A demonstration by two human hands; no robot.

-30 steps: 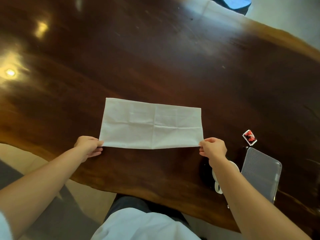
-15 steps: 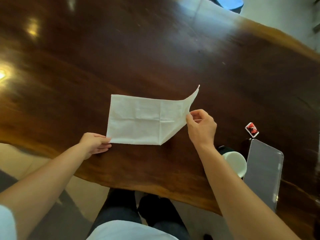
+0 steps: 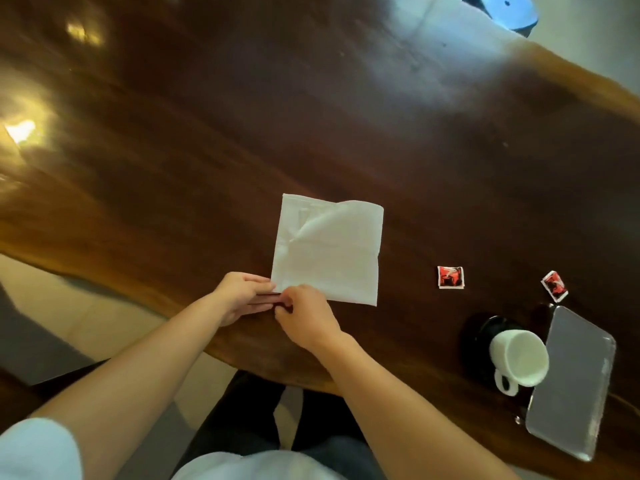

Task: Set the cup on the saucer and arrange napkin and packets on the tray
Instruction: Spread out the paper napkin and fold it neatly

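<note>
A white napkin [image 3: 329, 247] lies folded into a square on the dark wooden table [image 3: 311, 116]. My left hand [image 3: 242, 296] and my right hand [image 3: 304, 320] meet at its near left corner, and both pinch the edges there. To the right lie two red packets, one [image 3: 450, 277] nearer the napkin and one [image 3: 554, 286] further right. A white cup [image 3: 519, 358] stands on a black saucer [image 3: 481, 336]. Beside it lies a silver tray [image 3: 575, 386] with nothing on it.
The table's wavy front edge [image 3: 194, 327] runs just below my hands. My legs and the floor show under it. A blue object [image 3: 502, 10] sits beyond the far edge at the top right.
My right hand carried the napkin's right end over to the left end, folding the long strip into a square. The view shifted, and a second packet has come into sight.
</note>
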